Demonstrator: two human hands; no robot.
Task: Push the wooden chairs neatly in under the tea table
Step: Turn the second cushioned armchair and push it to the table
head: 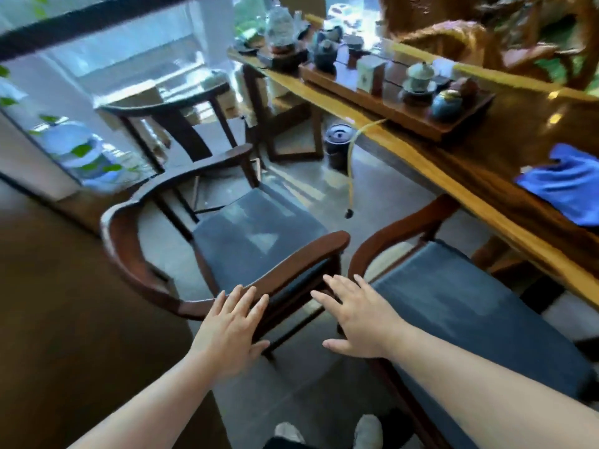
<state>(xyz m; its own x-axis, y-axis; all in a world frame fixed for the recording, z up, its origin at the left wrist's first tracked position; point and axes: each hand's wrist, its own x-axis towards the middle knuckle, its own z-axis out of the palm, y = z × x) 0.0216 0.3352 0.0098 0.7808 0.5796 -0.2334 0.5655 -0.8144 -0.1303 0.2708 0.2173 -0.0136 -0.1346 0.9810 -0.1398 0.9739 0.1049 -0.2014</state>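
A wooden armchair (pixel 136 260) with a curved back rail and a grey-blue seat cushion stands in the middle, turned at an angle and well away from the long tea table (pixel 453 176) on the right. A second wooden chair (pixel 392 234) with the same cushion sits at the right, its front close under the table edge. A third dark chair (pixel 181 124) stands farther back. My left hand (pixel 231 332) hovers flat, fingers spread, just over the near armrest of the middle chair. My right hand (pixel 359 315) is spread between the two chairs. Neither holds anything.
On the table are a wooden tea tray (pixel 434 128) with pots, cups and jars, and a blue cloth (pixel 564 183). A yellow hose (pixel 350 170) hangs from the table edge to the floor beside a dark bucket (pixel 338 142). A large water bottle (pixel 81 150) stands at the left.
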